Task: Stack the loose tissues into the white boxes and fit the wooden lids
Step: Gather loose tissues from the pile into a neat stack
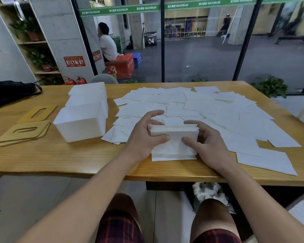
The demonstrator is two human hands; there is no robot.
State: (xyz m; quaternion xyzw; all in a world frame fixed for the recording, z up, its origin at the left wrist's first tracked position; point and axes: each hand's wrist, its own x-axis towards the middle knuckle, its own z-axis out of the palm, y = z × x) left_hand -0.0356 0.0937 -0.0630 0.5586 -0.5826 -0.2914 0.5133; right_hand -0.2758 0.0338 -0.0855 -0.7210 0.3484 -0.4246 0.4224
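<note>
A thick stack of white tissues (174, 139) stands tilted on its lower edge near the table's front edge. My left hand (146, 135) grips its left end with thumb in front and fingers behind. My right hand (203, 137) grips its right end the same way. Several loose tissues (209, 106) lie spread over the middle and right of the table. To the left stand white boxes (81, 123), the nearest one open on top, others behind it (88, 95). Wooden lids (25, 131) with oval slots lie stacked at the far left, another lid (38, 112) behind them.
The wooden table (60, 158) runs across the view, its front edge just under my forearms. A black bag (11, 92) lies at the far left corner. A person sits beyond the glass wall (107, 44). A potted plant (270, 86) stands off the right corner.
</note>
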